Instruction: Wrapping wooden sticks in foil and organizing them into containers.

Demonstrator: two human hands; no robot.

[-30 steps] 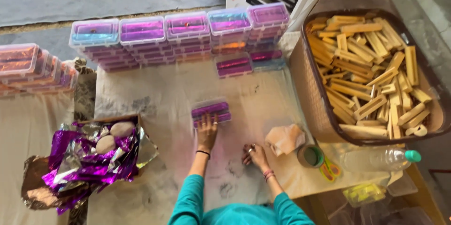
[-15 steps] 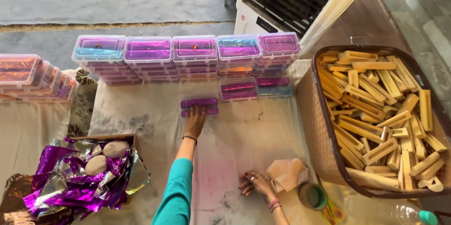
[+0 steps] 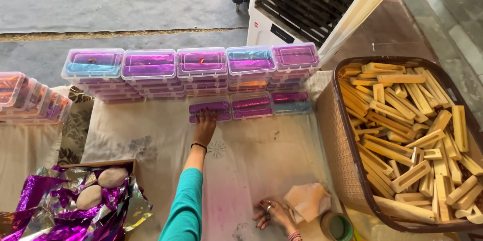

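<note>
Near: right hand [image 3: 273, 214] flat on the cloth [image 3: 251, 155], fingers spread, holding nothing (folded tan rag [image 3: 308, 201] just right). Farther: left hand [image 3: 205, 126], fingers extended, pressing the purple plastic box [image 3: 210, 108] beside two like boxes, below the stacked row [image 3: 193, 70].

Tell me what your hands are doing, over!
Left hand flat on purple box, front row. Right hand resting on cloth-covered table, beside tan rag. Nothing blocking.

Bare cloth [image 3: 261, 155] between my hands: free lane. Ahead blocked by wall of stacked plastic boxes [image 3: 193, 70], low row of boxes [image 3: 249, 106] in front. Right side shut off by basket [image 3: 336, 145] of wooden pieces. Left: foil-filled tray [image 3: 75, 198]. Near right hand [image 3: 271, 214]: folded rag [image 3: 308, 201], small jar [image 3: 336, 226].
</note>
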